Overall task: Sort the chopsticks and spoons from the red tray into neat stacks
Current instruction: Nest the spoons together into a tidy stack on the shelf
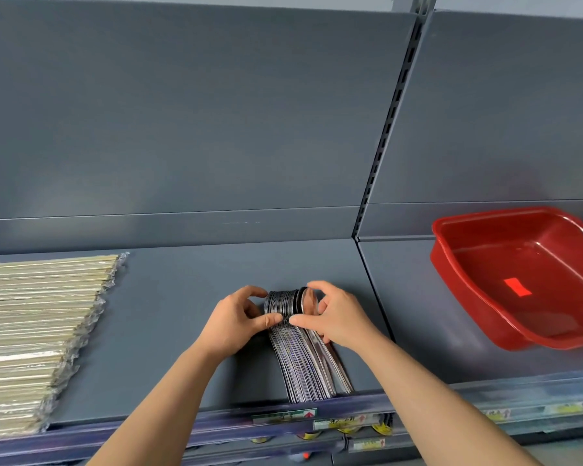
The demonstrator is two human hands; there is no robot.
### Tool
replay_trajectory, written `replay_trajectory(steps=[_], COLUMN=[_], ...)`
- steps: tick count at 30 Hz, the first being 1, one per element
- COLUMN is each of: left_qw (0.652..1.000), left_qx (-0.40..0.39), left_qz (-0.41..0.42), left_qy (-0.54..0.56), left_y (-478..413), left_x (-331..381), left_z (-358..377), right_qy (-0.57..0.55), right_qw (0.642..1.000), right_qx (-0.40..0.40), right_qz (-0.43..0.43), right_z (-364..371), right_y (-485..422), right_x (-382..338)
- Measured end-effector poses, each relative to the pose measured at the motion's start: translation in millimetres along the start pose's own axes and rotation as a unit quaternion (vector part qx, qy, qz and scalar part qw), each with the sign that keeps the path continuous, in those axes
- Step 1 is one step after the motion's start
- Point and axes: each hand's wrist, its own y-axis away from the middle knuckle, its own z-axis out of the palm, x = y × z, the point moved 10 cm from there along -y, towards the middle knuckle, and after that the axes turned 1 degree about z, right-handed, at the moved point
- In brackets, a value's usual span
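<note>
A tight row of metal spoons [303, 361] stands on edge on the grey shelf [182, 314], bowls at the back and handles reaching the front lip. My left hand [236, 322] grips the left side of the bowls, thumb on top of the necks. Opposite it, my right hand [337, 319] curls round the right side, its thumb meeting the left one. Wrapped chopsticks [31, 334] lie in a wide flat stack at the far left. The red tray [485, 317] sits on the right shelf section with nothing visible in it but a red label.
A grey back panel [199, 112] rises behind the shelf, with a slotted upright [389, 119] between the two sections. Along the front edge runs a price strip [350, 420] with labels. Bare shelf lies between the chopsticks and the spoons.
</note>
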Motion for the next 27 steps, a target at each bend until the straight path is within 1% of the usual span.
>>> replay_trajectory(steps=[6, 11, 18, 27], left_qw=[1.000, 1.000, 1.000, 0.998], left_qx=[-0.004, -0.008, -0.010, -0.016], left_qz=[-0.002, 0.009, 0.006, 0.007], left_qy=[-0.002, -0.013, -0.029, -0.052], left_y=[1.3, 1.0, 1.2, 3.4], left_x=[-1.4, -1.3, -4.1, -4.6], left_z=[0.5, 0.2, -1.7, -6.1], right_qy=[-0.044, -0.086, -0.075, -0.050], right_qw=[0.999, 0.996, 0.997, 0.998], right_qx=[0.013, -0.008, 0.003, 0.028], right_qz=[-0.007, 0.017, 0.031, 0.024], right_z=[5.7, 3.6, -6.9, -18.3], right_y=[2.0, 2.3, 6.1, 16.6], right_x=[0.7, 14.5, 34.6, 42.0])
